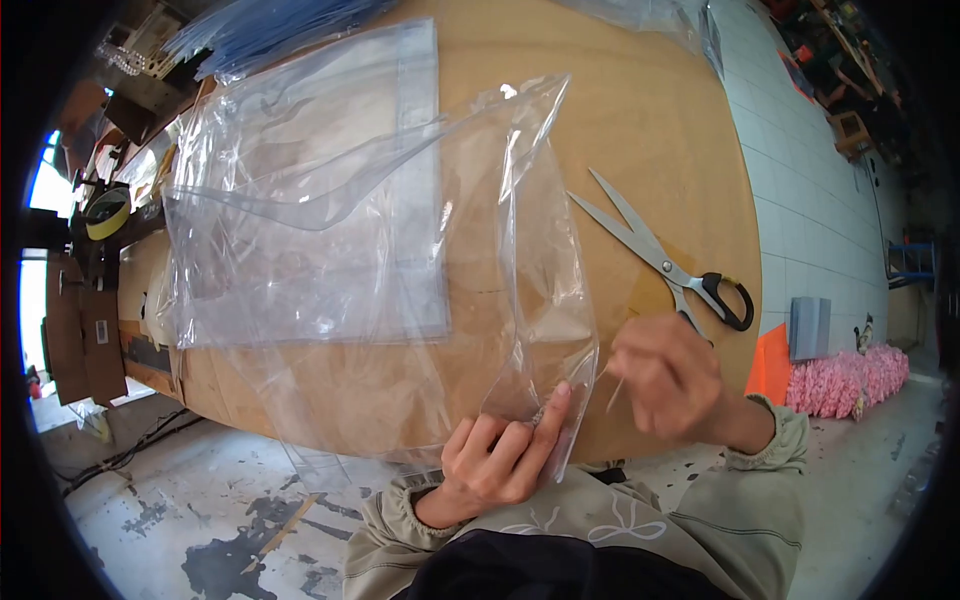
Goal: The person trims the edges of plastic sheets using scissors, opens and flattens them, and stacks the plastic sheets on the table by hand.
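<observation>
A bench (670, 120) with a brown top and a curved edge takes up the middle, above a pale floor (350, 540) with dark worn patches. Closest, at the bench's near edge, the left hand (505, 462) lies on the lower right corner of a loose clear plastic sheet (550, 260), index finger stretched out along it and the other fingers bent; whether it grips the sheet or only presses it, I cannot tell. The right hand (668, 380), apart from the left, is raised just beside the sheet's right edge, its fingers closed on a thin pale piece (614, 394), too blurred to name. The sheet runs wrinkled and shiny from the left hand across the bench, its lower left part hanging over the near edge. Just beyond the right hand, scissors (667, 266) lie with blades open, tips pointing away and to the left, one black handle loop in plain view and the other partly hidden. On the left, flat clear plastic with a straight border (418, 80) lies under part of the loose sheet. Farther back is a heap of bluish plastic (275, 35). Off to the right, an orange sheet (767, 362), a grey-blue block (809, 327) and a fluffy pink bundle (850, 382) are on the floor.
</observation>
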{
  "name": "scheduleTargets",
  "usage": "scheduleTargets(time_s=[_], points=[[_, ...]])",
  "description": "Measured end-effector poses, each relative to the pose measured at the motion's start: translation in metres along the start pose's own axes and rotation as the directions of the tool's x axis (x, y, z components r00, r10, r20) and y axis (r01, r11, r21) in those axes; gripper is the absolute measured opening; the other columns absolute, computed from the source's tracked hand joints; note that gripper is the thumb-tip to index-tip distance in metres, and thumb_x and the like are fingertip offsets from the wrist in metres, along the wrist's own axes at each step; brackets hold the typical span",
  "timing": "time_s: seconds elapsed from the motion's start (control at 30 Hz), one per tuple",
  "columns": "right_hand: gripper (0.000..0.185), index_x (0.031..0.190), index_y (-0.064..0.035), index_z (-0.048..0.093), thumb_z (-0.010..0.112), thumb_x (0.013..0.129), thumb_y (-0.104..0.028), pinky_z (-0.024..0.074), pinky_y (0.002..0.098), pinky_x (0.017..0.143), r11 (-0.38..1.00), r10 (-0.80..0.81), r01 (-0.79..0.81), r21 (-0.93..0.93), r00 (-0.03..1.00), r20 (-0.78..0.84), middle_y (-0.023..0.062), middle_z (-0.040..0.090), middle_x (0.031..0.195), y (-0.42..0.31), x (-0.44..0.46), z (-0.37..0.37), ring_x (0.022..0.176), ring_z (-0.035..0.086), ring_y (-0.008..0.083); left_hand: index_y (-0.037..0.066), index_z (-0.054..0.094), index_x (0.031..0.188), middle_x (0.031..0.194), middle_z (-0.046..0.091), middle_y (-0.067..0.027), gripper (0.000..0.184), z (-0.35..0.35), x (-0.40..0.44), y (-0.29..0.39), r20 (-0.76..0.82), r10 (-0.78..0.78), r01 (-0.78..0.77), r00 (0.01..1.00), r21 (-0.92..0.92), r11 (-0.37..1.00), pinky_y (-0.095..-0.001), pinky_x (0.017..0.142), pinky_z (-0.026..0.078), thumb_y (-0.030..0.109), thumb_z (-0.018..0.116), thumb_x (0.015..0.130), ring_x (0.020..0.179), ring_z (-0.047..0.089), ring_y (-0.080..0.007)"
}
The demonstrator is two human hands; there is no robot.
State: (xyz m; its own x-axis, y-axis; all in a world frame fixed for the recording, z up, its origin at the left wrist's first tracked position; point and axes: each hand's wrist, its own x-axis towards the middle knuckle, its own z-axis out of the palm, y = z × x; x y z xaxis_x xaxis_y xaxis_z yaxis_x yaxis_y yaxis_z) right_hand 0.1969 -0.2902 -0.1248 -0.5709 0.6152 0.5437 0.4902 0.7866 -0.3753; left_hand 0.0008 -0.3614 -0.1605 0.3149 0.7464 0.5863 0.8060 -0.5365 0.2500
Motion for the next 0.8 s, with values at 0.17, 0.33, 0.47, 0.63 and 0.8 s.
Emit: scheduleTargets(time_s=[0.17, 0.33, 0.47, 0.63, 0.8], points=[[0.013, 0.089, 0.0047, 0.051, 0.058, 0.079, 0.007, 0.0429, 0.0398, 0.056, 0.97, 0.166, -0.186, -0.156, 0.977, -0.132, 0.0163, 0.05, 0.078, 0.041, 0.021, -0.005, 0.065, 0.051, 0.032, 0.009, 0.073, 0.1, 0.059, 0.027, 0.0022, 0.036, -0.001, -0.005, 0.001, 0.014, 0.032, -0.033, 0.999, 0.028, 0.999, -0.0229, 0.043, 0.027, 0.009, 0.068, 0.065, 0.049, 0.031, -0.0115], [0.009, 0.093, 0.0032, 0.05, 0.054, 0.084, 0.003, 0.0433, 0.0379, 0.056, 0.926, -0.006, -0.075, -0.37, 0.977, -0.213, 0.017, 0.051, 0.079, 0.1, 0.07, 0.001, 0.067, 0.052, 0.033, 0.01, 0.073, 0.1, 0.059, 0.026, 0.0023, 0.036, -0.001, -0.003, 0.001, -0.006, 0.038, -0.037, 0.999, 0.042, 0.998, -0.0227, 0.043, 0.027, 0.009, 0.067, 0.064, 0.049, 0.031, -0.0113], [0.014, 0.102, -0.0002, 0.051, 0.052, 0.089, -0.006, 0.0458, 0.0389, 0.065, 0.836, -0.034, -0.108, -0.538, 0.968, -0.248, 0.0194, 0.057, 0.089, 0.152, 0.111, 0.012, 0.077, 0.056, 0.0371, 0.014, 0.074, 0.101, 0.059, 0.023, 0.0021, 0.03, 0.004, -0.003, 0.0, -0.07, 0.028, -0.023, 0.997, 0.075, 0.997, -0.021, 0.041, 0.022, 0.012, 0.066, 0.071, 0.047, 0.026, -0.0079], [0.009, 0.088, 0.0073, 0.05, 0.049, 0.079, 0.004, 0.0514, 0.0348, 0.062, 0.673, -0.211, -0.049, -0.738, 0.943, -0.256, 0.0206, 0.055, 0.08, 0.204, 0.175, 0.015, 0.073, 0.056, 0.0298, 0.015, 0.074, 0.101, 0.059, 0.023, 0.0025, 0.031, 0.001, -0.003, 0.0, -0.033, 0.034, -0.031, 0.999, 0.082, 0.996, -0.0199, 0.041, 0.023, 0.014, 0.067, 0.07, 0.047, 0.026, -0.0076], [0.013, 0.09, 0.0071, 0.05, 0.05, 0.078, 0.004, 0.0523, 0.0336, 0.07, 0.548, -0.211, -0.16, -0.821, 0.924, -0.32, 0.0225, 0.055, 0.084, 0.248, 0.228, 0.009, 0.081, 0.056, 0.0317, 0.013, 0.073, 0.102, 0.057, 0.028, 0.0041, 0.033, -0.005, -0.002, 0.0, 0.027, 0.014, -0.015, 1.0, 0.044, 0.999, -0.0191, 0.041, 0.025, 0.012, 0.067, 0.07, 0.046, 0.028, -0.0071]])
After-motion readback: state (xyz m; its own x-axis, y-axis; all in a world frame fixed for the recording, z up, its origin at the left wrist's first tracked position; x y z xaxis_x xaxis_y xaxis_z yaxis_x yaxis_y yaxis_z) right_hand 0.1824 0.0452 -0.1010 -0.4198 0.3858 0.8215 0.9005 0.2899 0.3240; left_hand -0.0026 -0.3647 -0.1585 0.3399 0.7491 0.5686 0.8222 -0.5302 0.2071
